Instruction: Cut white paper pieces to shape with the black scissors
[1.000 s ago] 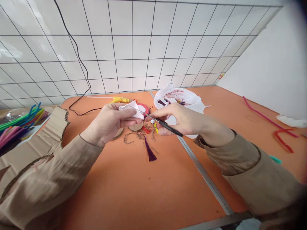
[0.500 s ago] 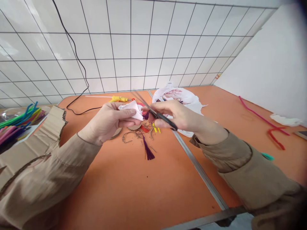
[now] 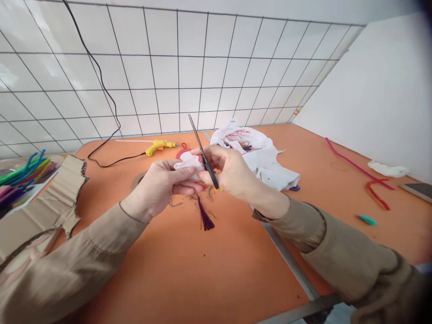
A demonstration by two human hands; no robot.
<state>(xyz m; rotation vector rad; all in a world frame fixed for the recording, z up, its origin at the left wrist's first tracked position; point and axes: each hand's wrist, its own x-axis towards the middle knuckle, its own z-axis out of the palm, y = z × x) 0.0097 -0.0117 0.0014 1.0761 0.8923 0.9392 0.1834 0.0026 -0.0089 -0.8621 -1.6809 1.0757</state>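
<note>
Pinched between the thumb and fingers of my left hand [image 3: 165, 184] is a piece of white cloth [image 3: 189, 164]. My right hand [image 3: 229, 170] holds black-handled scissors [image 3: 203, 155], blades pointing up and away; its fingertips meet the cloth's right edge. Behind the cloth, a round red piece [image 3: 178, 154] shows in part. Under the hands, a purple tassel [image 3: 205, 216] lies on the orange table [image 3: 189, 279] among thin brown scraps [image 3: 175, 201].
A yellow glue gun [image 3: 158, 146] with a black cord lies at the back. A white plastic bag [image 3: 263, 148] sits behind my right hand. Torn cardboard [image 3: 50, 193] and coloured pipe cleaners [image 3: 27, 173] are left; red and pink ones [image 3: 376, 193] lie right.
My right hand has moved left against the cloth, and the scissors have turned more upright. The cloth looks more crumpled. The camera view has shifted slightly.
</note>
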